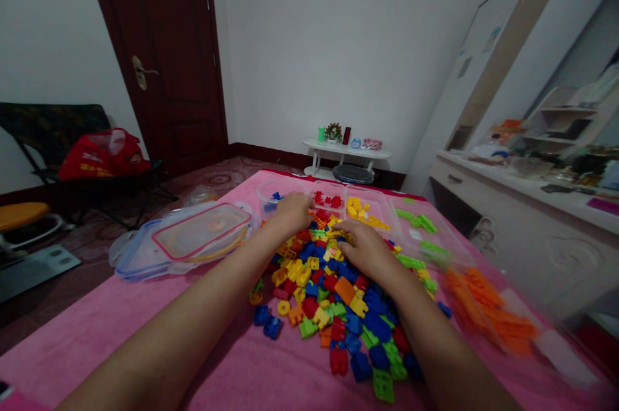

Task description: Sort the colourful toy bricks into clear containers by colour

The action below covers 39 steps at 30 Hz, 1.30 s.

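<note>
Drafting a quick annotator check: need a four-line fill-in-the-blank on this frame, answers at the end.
1. In the clear containers, the yellow bricks sit between the red bricks and the ____ ones.
2. The boxed bricks nearest the picture's right edge are ____.
3. Compared with the right hand, the ____ hand is nearer the boxed blue bricks.
4. The cloth under the loose mixed pile is ____.

Missing words: green; orange; left; pink.
</note>
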Motion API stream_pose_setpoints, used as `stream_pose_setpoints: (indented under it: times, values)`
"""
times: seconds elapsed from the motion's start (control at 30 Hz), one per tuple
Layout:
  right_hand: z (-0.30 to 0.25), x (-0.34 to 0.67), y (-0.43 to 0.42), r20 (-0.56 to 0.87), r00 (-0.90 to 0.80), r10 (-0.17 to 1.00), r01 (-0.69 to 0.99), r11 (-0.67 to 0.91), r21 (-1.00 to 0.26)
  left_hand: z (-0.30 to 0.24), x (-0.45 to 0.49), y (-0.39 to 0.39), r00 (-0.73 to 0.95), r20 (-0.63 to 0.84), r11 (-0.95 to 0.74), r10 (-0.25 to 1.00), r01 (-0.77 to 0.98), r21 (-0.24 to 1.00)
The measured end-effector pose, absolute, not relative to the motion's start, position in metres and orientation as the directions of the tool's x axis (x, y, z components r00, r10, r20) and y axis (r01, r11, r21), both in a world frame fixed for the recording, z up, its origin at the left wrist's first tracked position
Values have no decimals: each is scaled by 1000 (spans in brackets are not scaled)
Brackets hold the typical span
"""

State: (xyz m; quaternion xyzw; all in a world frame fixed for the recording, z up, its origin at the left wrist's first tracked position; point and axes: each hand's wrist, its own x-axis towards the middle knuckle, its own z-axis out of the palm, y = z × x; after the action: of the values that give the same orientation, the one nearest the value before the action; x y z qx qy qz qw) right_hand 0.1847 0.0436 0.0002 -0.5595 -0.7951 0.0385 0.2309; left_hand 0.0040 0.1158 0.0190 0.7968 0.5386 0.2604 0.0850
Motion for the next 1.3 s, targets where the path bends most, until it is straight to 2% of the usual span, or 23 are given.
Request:
stream_pose_setpoints:
  times: [0.17, 0.23, 0.53, 0.67, 0.73, 0.8, 0.9, 1.03, 1.17, 1.3]
  values:
    - [2, 185, 43, 325, -285, 902, 864, 389, -320, 11, 4, 105, 348, 221, -396, 911, 888, 235]
    - [3, 184, 42, 331, -290, 898, 860, 396, -320, 9, 4, 104, 351, 207, -391, 913, 896, 208]
    - [10, 179, 39, 330, -317, 889, 849, 421, -319, 5, -2, 108, 309, 239, -363, 921, 902, 234]
    - [10, 178, 38, 344, -316, 884, 847, 427, -318, 14, -1, 110, 310, 320, -399, 895, 878, 265]
    - [10, 177, 38, 367, -282, 887, 852, 407, -330, 24, -1, 108, 308, 380, -436, 872, 840, 322]
    - [11, 175, 37, 401, -228, 887, 839, 388, -382, 34, 0, 106, 297, 419, -481, 858, 750, 454]
    - [13, 172, 38, 431, -110, 896, 756, 357, -548, 41, 5, 103, 285, 430, -516, 857, 487, 705]
    - [12, 175, 43, 439, 22, 898, 629, 329, -704, 36, 14, 101, 296, 318, -359, 901, 95, 928]
    - [11, 178, 45, 410, 109, 905, 485, 312, -817, 31, 21, 93, 367, 146, -101, 919, -141, 985]
    - [20, 180, 40, 345, 103, 933, 319, 298, -900, 29, 25, 89, 399, 11, 91, 917, -236, 967]
